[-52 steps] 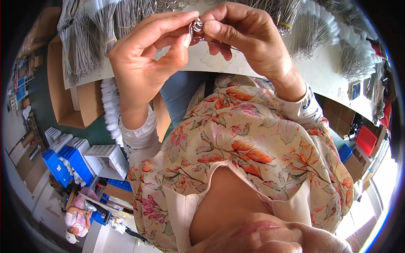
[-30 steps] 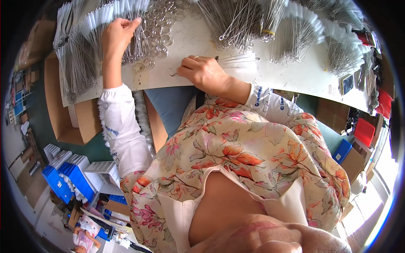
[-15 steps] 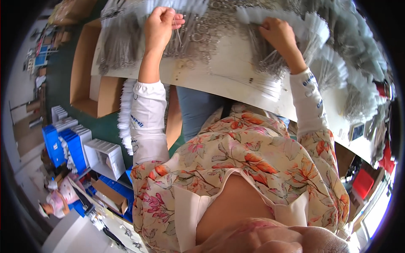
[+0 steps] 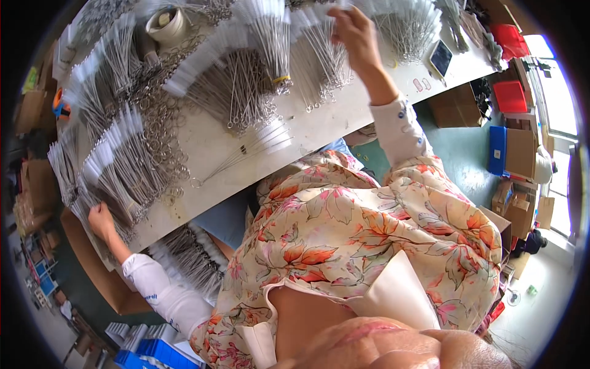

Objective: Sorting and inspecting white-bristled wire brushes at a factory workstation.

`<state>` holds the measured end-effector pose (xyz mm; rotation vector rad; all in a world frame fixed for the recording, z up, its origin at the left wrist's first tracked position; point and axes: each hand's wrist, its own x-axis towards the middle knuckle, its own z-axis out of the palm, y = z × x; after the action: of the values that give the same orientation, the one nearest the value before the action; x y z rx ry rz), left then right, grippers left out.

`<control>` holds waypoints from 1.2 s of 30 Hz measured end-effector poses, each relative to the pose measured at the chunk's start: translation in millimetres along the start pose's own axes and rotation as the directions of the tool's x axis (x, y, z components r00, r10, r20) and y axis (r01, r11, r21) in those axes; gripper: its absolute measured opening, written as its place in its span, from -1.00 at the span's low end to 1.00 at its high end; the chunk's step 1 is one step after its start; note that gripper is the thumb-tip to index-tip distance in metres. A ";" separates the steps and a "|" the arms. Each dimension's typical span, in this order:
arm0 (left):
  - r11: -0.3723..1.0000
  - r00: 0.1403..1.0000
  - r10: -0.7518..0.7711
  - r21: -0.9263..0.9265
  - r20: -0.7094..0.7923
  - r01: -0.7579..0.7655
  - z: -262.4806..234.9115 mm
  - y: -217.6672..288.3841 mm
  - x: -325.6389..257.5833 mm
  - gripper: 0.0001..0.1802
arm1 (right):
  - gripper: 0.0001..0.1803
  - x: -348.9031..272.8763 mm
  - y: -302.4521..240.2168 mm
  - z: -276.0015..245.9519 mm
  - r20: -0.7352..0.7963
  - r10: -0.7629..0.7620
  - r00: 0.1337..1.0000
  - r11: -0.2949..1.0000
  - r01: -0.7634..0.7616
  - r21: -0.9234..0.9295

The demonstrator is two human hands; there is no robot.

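Many wire brushes [image 4: 324, 50] (white-tipped) beside the right hand [image 4: 357, 35].

Everything is viewed from head height, steeply downward, through a fisheye lens; the blouse [image 4: 369, 221] is shown very near, the table [image 4: 203, 141] beyond; the left hand [image 4: 101, 220] and right hand [image 4: 356, 34] are both taken in.

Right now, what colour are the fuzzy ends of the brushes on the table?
The fuzzy ends are whitish; the head view shows them best, near its top edge.
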<state>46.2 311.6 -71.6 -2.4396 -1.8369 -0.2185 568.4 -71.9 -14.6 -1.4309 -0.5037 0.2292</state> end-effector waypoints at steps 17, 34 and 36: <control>0.691 0.966 -0.019 -0.702 -0.256 -0.172 1.9 -30.6 -14.4 -0.83 | -0.69 68.7 93.3 -83.5 -0.026 0.001 1.000 0.678 -0.019 -0.735; 0.105 0.967 -0.089 -0.963 0.241 0.249 -70.7 81.4 -81.3 -0.64 | -0.63 110.4 41.3 -148.9 -0.027 0.006 1.000 0.098 -0.028 -0.995; -0.098 0.966 0.026 -0.961 0.259 0.260 -73.0 87.2 -87.7 -0.63 | -0.63 116.3 35.3 -151.0 -0.067 -0.134 0.989 0.120 -0.050 -0.991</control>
<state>101.4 193.2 -11.8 -2.9438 -2.4118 -2.3804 745.1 -148.9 -35.4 -2.7956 -0.6015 -0.4048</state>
